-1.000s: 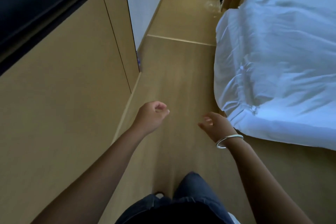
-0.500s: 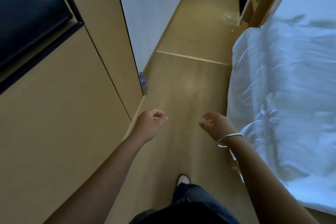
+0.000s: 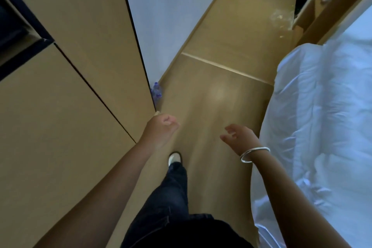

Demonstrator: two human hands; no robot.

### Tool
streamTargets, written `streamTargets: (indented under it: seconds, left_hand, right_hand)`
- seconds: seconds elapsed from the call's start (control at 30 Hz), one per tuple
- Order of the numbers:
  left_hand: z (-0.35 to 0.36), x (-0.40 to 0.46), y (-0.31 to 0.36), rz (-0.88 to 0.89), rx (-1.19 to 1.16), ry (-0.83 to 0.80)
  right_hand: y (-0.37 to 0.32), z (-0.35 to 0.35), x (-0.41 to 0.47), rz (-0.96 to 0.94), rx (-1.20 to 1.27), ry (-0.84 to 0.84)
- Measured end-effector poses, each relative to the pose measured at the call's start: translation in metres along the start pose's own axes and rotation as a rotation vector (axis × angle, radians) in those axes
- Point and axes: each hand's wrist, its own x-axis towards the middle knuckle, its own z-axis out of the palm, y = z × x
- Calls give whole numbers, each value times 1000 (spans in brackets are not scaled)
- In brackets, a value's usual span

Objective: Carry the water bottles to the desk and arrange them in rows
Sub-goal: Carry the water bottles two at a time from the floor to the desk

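While both hands hang empty over the floor, the water bottles stand upright at the cabinet corner, tucked against the white wall. From the left hand they lie at approx 12 o'clock, near but not touching; from the right hand at approx 10 o'clock, farther off. Left hand is nearer, so prob. the first to reach. Left grip: fingers clenched, holding nothing. Right grip: fingers loosely spread, released. Bottles' long axis looks vertical, caps up; count unclear, partly hidden by the cabinet edge. Bed lies at 3 o'clock. No worktop in view.
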Motion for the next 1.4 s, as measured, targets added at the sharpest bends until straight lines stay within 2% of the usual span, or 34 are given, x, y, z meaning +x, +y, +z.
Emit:
streamTargets:
  seconds: [0.23,0.37,0.63,0.8,0.9,1.07,1.23,1.4]
  left_hand:
    - [-8,148,38,-75,-12,-30]
    - [-18,224,68,-61,29,-74]
    - [-28,320,94,-159,-27,-101]
    - [-27,378,89,-266,-23,6]
    - [-20,418,91,-314,3,46]
    - [-3,476,98,-492,-123,169]
    - [17,529,60,-639,-172,231]
    - [45,585,-28,-743,-261,274]
  right_hand:
    - [-32,-44,137,24,-58,-45]
    - [-59,-70,205,26,-72,-61]
    - [-86,-99,318,-13,-123,-145]
    - [-97,-107,403,-82,-156,-259]
    - [-107,-107,460,-156,-196,-387]
    - [-117,-114,551,-273,-287,-555]
    - [-122,-91,623,-368,-390,-660]
    - [-106,-16,685,-411,-461,-789]
